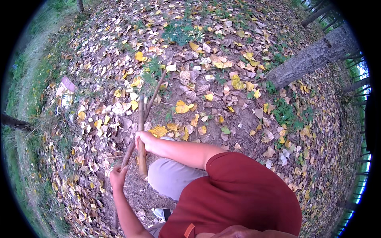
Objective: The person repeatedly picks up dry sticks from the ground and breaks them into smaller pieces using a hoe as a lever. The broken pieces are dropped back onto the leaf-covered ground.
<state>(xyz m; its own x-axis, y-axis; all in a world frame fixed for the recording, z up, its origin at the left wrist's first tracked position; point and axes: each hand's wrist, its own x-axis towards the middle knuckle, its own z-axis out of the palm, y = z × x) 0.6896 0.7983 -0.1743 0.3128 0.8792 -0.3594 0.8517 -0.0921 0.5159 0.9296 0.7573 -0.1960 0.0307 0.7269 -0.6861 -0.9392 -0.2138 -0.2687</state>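
My left hand (118,178) grips a thin brown branch (128,154), which runs slanting up and away over the leaf litter. In my right hand (145,141) is a wooden-handled tool (143,162), with the butt of its handle pointing back toward me. The tool's far end lies against or just over the branch, blurred, so its head cannot be made out clearly. Past the crossing, the branch's thinner end reaches up to the right. A darker length of stick (115,218) shows beside my left forearm; whether it belongs to the same branch is unclear.
Dry brown and yellow leaves (182,107) cover the ground. A thick tree trunk (312,56) rises at the right, with green weeds (282,111) near its base. My bent knee (166,178) is close beside the tool handle. Pale litter (66,89) lies at the left.
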